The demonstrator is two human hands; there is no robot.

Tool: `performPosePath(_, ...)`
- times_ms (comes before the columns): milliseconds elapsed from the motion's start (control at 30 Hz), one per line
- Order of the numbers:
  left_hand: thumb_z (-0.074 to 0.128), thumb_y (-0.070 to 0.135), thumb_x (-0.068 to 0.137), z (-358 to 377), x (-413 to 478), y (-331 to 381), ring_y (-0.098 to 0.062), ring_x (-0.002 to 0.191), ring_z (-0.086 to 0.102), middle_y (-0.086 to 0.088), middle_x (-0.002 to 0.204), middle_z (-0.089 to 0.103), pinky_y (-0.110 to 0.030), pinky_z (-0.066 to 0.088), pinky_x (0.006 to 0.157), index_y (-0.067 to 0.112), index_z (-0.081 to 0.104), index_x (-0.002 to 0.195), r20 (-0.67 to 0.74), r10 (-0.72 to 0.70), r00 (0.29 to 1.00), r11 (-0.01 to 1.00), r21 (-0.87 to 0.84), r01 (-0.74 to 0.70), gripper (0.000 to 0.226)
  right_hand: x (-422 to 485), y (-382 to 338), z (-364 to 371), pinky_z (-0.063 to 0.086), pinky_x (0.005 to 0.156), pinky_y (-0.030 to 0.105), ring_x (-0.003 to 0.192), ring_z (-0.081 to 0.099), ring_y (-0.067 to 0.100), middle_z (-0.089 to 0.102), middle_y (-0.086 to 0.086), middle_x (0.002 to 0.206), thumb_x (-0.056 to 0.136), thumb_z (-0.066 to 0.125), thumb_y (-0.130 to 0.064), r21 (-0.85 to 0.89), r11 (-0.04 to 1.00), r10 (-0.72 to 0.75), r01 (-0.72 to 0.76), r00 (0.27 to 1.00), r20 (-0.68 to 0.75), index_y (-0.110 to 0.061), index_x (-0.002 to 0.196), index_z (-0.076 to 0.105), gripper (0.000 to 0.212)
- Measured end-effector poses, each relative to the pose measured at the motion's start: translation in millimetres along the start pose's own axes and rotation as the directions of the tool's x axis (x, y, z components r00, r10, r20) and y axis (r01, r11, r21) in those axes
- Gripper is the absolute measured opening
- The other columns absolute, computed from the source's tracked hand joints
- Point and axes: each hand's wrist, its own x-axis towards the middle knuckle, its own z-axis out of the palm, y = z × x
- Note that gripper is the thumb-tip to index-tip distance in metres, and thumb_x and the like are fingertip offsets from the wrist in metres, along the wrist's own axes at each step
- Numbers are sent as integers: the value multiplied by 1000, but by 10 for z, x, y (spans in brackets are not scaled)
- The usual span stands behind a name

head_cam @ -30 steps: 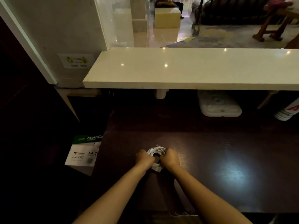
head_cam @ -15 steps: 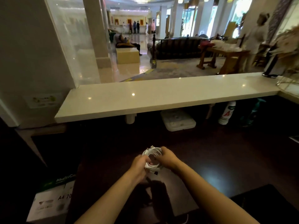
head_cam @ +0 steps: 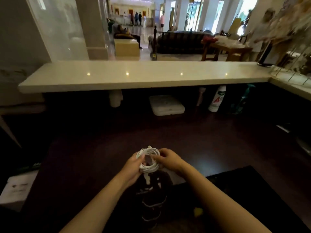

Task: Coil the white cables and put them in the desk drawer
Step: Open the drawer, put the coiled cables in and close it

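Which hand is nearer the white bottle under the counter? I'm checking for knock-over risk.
Right. The right hand holds the cable coil from the bottle's side; the left hand grips the coil's far side. Both are well short of the white bottle.

A coil of cable [head_cam: 149, 159] is held between two hands above the near middle of the desk [head_cam: 218, 145], the left hand [head_cam: 134, 165] on its left side and the right hand [head_cam: 168, 159] on its right. A tail of cable is seen hanging below the coil. A counter [head_cam: 143, 76] is set across the far edge of the desk and above it. Under the counter, a flat box [head_cam: 166, 105] is placed at the far middle, with a bottle [head_cam: 217, 99] to its right. A carton [head_cam: 16, 187] is found at the near left, beside the desk.
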Motion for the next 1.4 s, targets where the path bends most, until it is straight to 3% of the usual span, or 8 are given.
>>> performPosePath(100, 38, 9, 97, -175, -51, -301, -3, 51, 48, 2, 65, 49, -14, 42, 48, 7, 56, 103, -99, 22, 995, 999, 31, -18, 20, -332, 376, 189, 41, 55, 2, 68, 52, -4, 58, -2, 91, 91, 55, -25, -78, 989, -137, 125, 974, -181, -8, 104, 59, 21)
performPosePath(233, 37, 10, 98, -277, -88, -497, -6, 59, 43, -1, 70, 43, -16, 40, 56, 18, 53, 89, -122, 97, 988, 995, 5, -98, 20, -836, 993, 646, 44, 72, 21, 83, 53, 10, 58, 1, 88, 91, 50, -27, -313, 875, -452, 370, 856, -251, -13, 91, 59, 17)
performPosePath(467, 35, 13, 99, -336, -57, -675, 2, 49, 49, 7, 62, 49, -11, 45, 54, 19, 51, 90, -49, 226, 973, 972, -48, -229, 19, -470, 1754, 1352, 16, 117, 35, 131, 37, 26, 47, 11, 135, 94, 37, -43, -687, 704, -218, 179, 975, 30, -10, 133, 43, 52)
performPosePath(633, 35, 13, 99, -370, -21, -708, 1, 49, 49, 5, 67, 46, -12, 46, 53, 19, 50, 95, -8, 258, 966, 964, -67, -258, 17, -343, 1826, 1631, 43, 100, 42, 82, 64, 31, 68, 11, 78, 82, 63, -27, -657, 752, -284, 58, 927, -243, -7, 81, 67, 20)
performPosePath(967, 36, 15, 99, -390, -26, -719, 2, 49, 50, 6, 72, 46, -12, 46, 53, 16, 49, 106, 9, 254, 967, 965, -76, -253, 15, -1037, 1779, 1495, 35, 105, 30, 113, 48, 16, 59, 0, 113, 94, 44, -32, -490, 867, -183, 91, 973, -143, -17, 110, 57, 26)
performPosePath(1100, 36, 15, 99, -401, -4, -707, 2, 49, 50, 13, 60, 54, -12, 45, 53, 18, 51, 104, 16, 253, 967, 966, -54, -252, 16, -1350, 1488, 1140, 35, 92, 23, 101, 48, 10, 57, -5, 101, 88, 47, -34, -540, 820, -471, 190, 760, -448, -24, 104, 57, 21)
performPosePath(1233, 36, 16, 99, -395, -21, -698, 1, 51, 49, 7, 67, 46, -14, 44, 57, 20, 51, 99, 5, 240, 971, 971, -19, -240, 16, -1301, 1409, 828, 33, 101, 36, 105, 55, 16, 65, -5, 103, 94, 26, -50, -772, 633, -175, -50, 963, -206, -25, 97, 66, 47)
performPosePath(1400, 38, 19, 98, -340, -259, -829, -6, 66, 50, 6, 72, 50, -25, 43, 73, 23, 45, 117, 22, 328, 944, 894, 315, -318, 21, -1545, 1629, 912, 39, 55, 26, 55, 58, 15, 60, -3, 55, 87, 26, -39, -785, 619, -228, -6, 956, -187, -21, 53, 58, 50)
